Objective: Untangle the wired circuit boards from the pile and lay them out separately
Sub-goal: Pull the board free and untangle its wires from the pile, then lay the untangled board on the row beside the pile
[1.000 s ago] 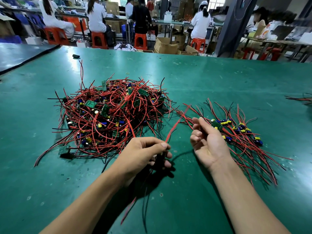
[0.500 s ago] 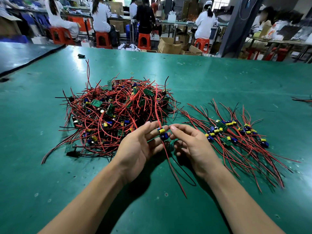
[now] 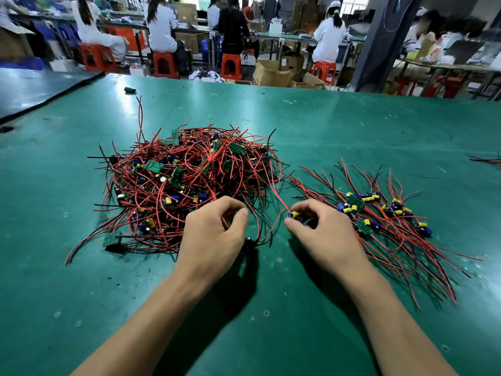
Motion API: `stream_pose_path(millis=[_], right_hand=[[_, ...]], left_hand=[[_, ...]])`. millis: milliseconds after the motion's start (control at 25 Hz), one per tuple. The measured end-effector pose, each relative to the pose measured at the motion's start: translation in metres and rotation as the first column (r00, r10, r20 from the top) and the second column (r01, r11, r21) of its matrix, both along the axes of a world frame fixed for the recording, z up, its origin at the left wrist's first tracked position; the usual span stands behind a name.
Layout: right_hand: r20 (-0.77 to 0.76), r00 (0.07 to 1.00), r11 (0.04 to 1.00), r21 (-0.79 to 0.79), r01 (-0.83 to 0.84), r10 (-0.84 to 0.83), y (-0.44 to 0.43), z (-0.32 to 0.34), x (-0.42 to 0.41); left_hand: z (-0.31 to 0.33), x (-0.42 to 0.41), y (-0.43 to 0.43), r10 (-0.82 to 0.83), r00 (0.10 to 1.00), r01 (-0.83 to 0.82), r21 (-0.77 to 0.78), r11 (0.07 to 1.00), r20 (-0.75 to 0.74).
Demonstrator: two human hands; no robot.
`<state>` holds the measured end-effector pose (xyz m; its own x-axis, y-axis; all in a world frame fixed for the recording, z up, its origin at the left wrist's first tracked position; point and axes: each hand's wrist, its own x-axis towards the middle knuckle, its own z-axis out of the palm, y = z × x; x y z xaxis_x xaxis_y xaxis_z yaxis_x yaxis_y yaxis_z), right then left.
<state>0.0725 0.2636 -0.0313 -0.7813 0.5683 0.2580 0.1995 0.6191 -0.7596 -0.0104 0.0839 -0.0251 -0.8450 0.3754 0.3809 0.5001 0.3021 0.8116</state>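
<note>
A tangled pile of small green circuit boards with red and black wires point(image 3: 187, 183) lies left of centre on the green table point(image 3: 325, 126). To the right, several separated boards point(image 3: 379, 213) lie side by side with their wires fanned out. My right hand point(image 3: 320, 234) pinches one small board point(image 3: 293, 214) with yellow and blue parts; its red wire runs up into the pile. My left hand point(image 3: 214, 234) is at the pile's near edge, thumb and fingers closed around red and black wires there.
A small black object point(image 3: 129, 90) and a yellow rubber band point(image 3: 211, 117) lie at the table's far side. More wires point(image 3: 488, 160) poke in at the right edge. Beyond the table, people sit on orange stools among cardboard boxes.
My hands have drawn apart. The right one has carried the small board to the right, toward the laid-out group, while the left has stayed at the pile's edge gripping wires.
</note>
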Motion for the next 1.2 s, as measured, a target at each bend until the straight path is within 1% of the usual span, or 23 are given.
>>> stream_pose_path(millis=[40,80,120,200,240,280,320,400,440,480,560,680,720,760,800,840,880,920,960,1040,1120,1160,1200], right_hand=[[0.114,0.993,0.998,0.047,0.034,-0.039,0.008,0.000,0.002],[0.189,0.978,0.995,0.069,0.077,-0.089,0.014,-0.001,0.005],[0.238,0.960,0.988,0.083,0.128,-0.144,0.017,-0.001,0.007],[0.277,0.926,0.960,0.183,0.213,-0.258,0.020,-0.001,0.010],[0.262,0.918,0.940,0.252,0.231,-0.296,0.019,-0.002,0.010],[0.205,0.930,0.924,0.299,0.237,-0.305,0.016,-0.002,0.009],[0.112,0.954,0.923,0.308,0.232,-0.277,0.011,-0.003,0.006],[-0.033,0.989,0.969,0.200,0.145,-0.141,0.000,-0.004,0.000],[-0.035,0.996,0.987,0.138,0.082,-0.077,-0.003,-0.005,-0.003],[-0.001,0.999,0.994,0.101,0.035,-0.035,-0.006,-0.008,-0.005],[0.035,0.998,0.994,0.096,0.045,-0.049,-0.005,-0.013,-0.006],[-0.052,0.988,0.977,0.151,0.151,-0.145,0.003,-0.014,-0.004],[-0.074,0.984,0.975,0.139,0.174,-0.164,0.002,-0.013,-0.005],[-0.095,0.983,0.985,0.055,0.163,-0.157,0.000,-0.012,-0.006],[-0.116,0.987,0.988,-0.113,0.102,-0.115,-0.003,-0.009,-0.008],[-0.144,0.989,0.954,-0.300,-0.009,-0.035,-0.009,-0.005,-0.008],[-0.169,0.984,0.901,-0.414,-0.129,0.063,-0.013,-0.001,-0.007],[-0.183,0.968,0.875,-0.424,-0.235,0.171,-0.017,0.003,-0.004],[-0.180,0.949,0.873,-0.376,-0.310,0.260,-0.020,0.006,-0.002],[-0.185,0.926,0.880,-0.294,-0.372,0.329,-0.021,0.008,0.000],[-0.224,0.940,0.906,-0.281,-0.317,0.259,-0.018,0.009,-0.001],[-0.269,0.946,0.906,-0.330,-0.267,0.182,-0.017,0.010,-0.002],[-0.323,0.943,0.879,-0.422,-0.223,0.085,-0.015,0.012,-0.004]], left_hand=[[-0.001,-0.002,-0.004,0.029,1.000,-0.030,-0.077,0.997,-0.010],[-0.003,-0.005,-0.004,0.044,0.999,-0.047,-0.181,0.982,-0.024],[-0.005,-0.005,-0.006,0.036,0.998,-0.050,-0.266,0.963,-0.056],[-0.004,-0.006,-0.004,0.013,0.994,-0.049,-0.342,0.939,-0.105],[-0.004,-0.003,-0.004,-0.002,0.994,-0.039,-0.367,0.929,-0.112],[-0.004,0.000,-0.004,-0.018,0.994,-0.026,-0.403,0.915,-0.106],[-0.004,0.001,-0.004,-0.035,0.994,-0.013,-0.440,0.898,-0.101],[-0.002,0.003,-0.003,-0.076,0.993,0.014,-0.538,0.843,-0.093],[-0.003,0.003,-0.002,-0.096,0.991,0.021,-0.581,0.814,-0.098],[-0.004,0.004,-0.002,-0.113,0.987,0.024,-0.589,0.808,-0.115],[-0.004,0.005,-0.002,-0.113,0.983,0.018,-0.541,0.841,-0.143],[-0.003,0.009,0.002,-0.111,0.967,0.009,-0.401,0.916,-0.231],[-0.003,0.012,0.003,-0.120,0.956,0.021,-0.348,0.937,-0.266],[-0.003,0.014,0.005,-0.131,0.948,0.040,-0.298,0.954,-0.290],[-0.003,0.017,0.006,-0.145,0.941,0.065,-0.255,0.965,-0.305],[-0.004,0.018,0.006,-0.161,0.936,0.090,-0.229,0.969,-0.313],[-0.005,0.019,0.007,-0.175,0.929,0.107,-0.216,0.971,-0.327],[-0.005,0.019,0.007,-0.186,0.920,0.117,-0.212,0.970,-0.345],[-0.006,0.020,0.006,-0.192,0.913,0.123,-0.207,0.971,-0.359],[-0.007,0.019,0.006,-0.185,0.908,0.128,-0.171,0.977,-0.375],[-0.007,0.018,0.006,-0.161,0.907,0.130,-0.104,0.986,-0.389],[-0.007,0.019,0.007,-0.141,0.900,0.126,-0.065,0.990,-0.412],[-0.007,0.020,0.007,-0.118,0.886,0.119,-0.025,0.993,-0.449]])
